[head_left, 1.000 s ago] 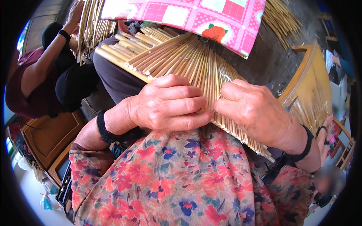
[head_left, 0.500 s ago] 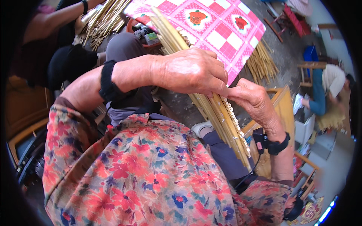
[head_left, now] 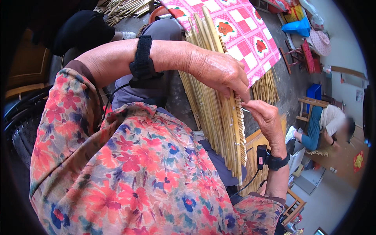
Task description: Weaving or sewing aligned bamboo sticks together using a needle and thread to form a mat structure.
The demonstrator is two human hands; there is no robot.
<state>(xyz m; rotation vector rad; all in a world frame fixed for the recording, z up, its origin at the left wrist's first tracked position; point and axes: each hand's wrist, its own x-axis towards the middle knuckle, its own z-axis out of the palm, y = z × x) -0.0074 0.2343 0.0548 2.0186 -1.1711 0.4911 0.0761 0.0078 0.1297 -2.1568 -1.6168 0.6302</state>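
A mat of long tan reed stalks (head_left: 211, 117) slants over my lap, its stalks bound side by side, with a row of small pale knots or cut ends (head_left: 240, 117) along its right edge. My left hand (head_left: 225, 74) reaches over the top, fingers bent down and closed on the mat at that edge. Close beside it, my right hand (head_left: 266, 114) is closed in a pinch. A thin white strand (head_left: 245, 110) shows at its fingertips, just off the mat's edge. The fingertips of the left hand partly cover the stalks under them.
Beyond the mat stands a table with a pink checked cloth (head_left: 243, 39). Loose stalks lie on the floor (head_left: 266, 88) and in a pile (head_left: 127, 11) at the far left. A wooden board (head_left: 262, 149) is by my right arm. Another person (head_left: 329, 121) bends low at the right.
The view has shifted, and the mat now hangs steeper with more of its stalks spread out in sight. My hands stay close together at its edge; the white strand now shows at the right fingertips.
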